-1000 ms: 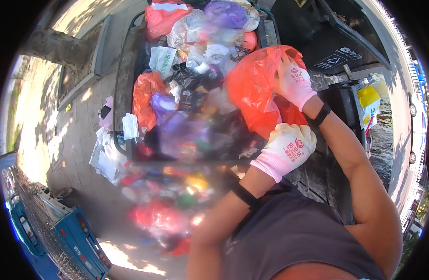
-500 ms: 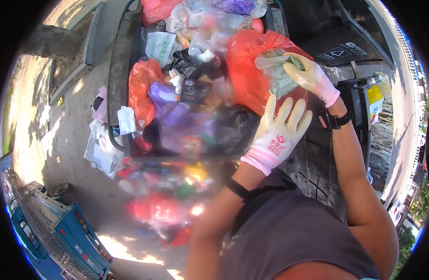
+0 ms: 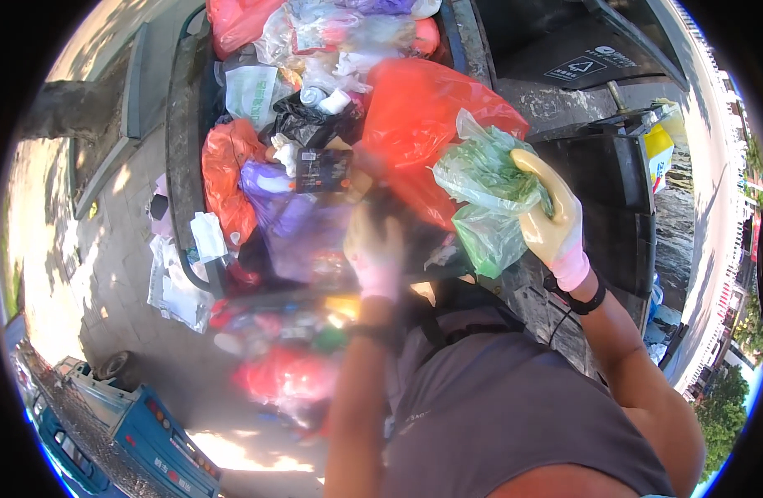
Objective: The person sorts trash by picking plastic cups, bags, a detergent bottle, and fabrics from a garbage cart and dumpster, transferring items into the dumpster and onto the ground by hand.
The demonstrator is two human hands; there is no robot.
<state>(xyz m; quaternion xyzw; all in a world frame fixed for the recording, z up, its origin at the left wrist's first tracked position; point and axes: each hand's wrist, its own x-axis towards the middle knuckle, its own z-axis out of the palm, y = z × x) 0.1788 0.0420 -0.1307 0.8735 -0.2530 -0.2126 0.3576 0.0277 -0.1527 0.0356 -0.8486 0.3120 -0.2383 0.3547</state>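
My right hand (image 3: pixel 556 212), in a cream glove with a pink cuff, is closed on a crumpled pale green plastic bag (image 3: pixel 491 178), held over the right edge of the open bin. Just left of that bag lies a big red plastic bag (image 3: pixel 431 124). My left hand (image 3: pixel 375 245), gloved the same way, is over the near part of the bin, close to the purple bag (image 3: pixel 273 220) and dark rubbish. Motion smears its fingers, so its grip does not show. A black printed packet (image 3: pixel 323 170) and an orange bag (image 3: pixel 232 178) lie farther left.
The bin's dark rim (image 3: pixel 182 158) runs along the left, with white paper (image 3: pixel 178 282) hanging outside it. Below its near edge is a blurred heap of bagged rubbish (image 3: pixel 290 373). Black bins (image 3: pixel 593 191) stand at right; a blue truck (image 3: pixel 153 436) is at lower left.
My right hand has drawn the green bag off the red bag, toward me. My left hand has swung left from the red bag to the near part of the bin. The view has shifted slightly.
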